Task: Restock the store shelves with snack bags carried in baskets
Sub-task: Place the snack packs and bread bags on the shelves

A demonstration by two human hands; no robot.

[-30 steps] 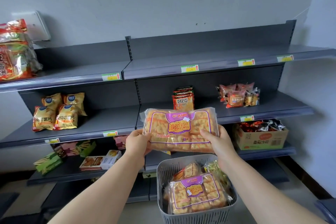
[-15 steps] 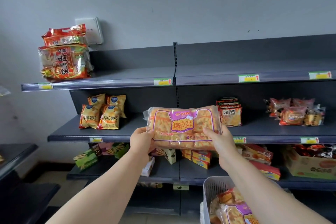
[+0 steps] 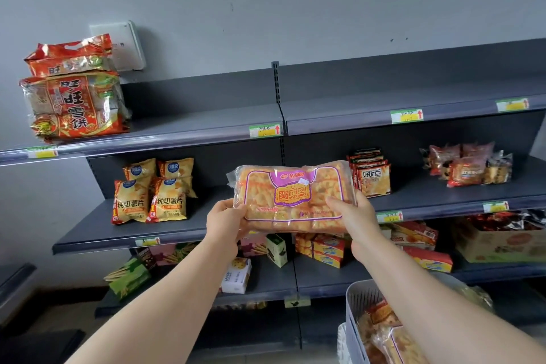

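**Both hands hold an orange snack bag in front of the middle shelf**

The person holds a clear snack bag with a purple label, full of orange pieces, flat-on and roughly level in the air. It hangs in front of the middle shelf, over the gap between two groups of stock. The left hand grips the bag's lower left corner with curled fingers. The right hand clasps the lower right corner, thumb laid on the front and fingers hidden behind the bag.

On the middle shelf, yellow potato chip bags stand upright to the left of the held bag. A row of red-and-cream packets stands just to its right, and small wrapped cakes sit farther right. The top shelf carries stacked red rice cracker bags at its left end, with price tags along its front edge. The lowest shelf holds green boxes, orange cartons and a cardboard box of dark wrapped items.

At lower right, a grey slotted basket sits below the right forearm. It holds more bags, which seem to be the same orange kind, though the arm covers much of them.
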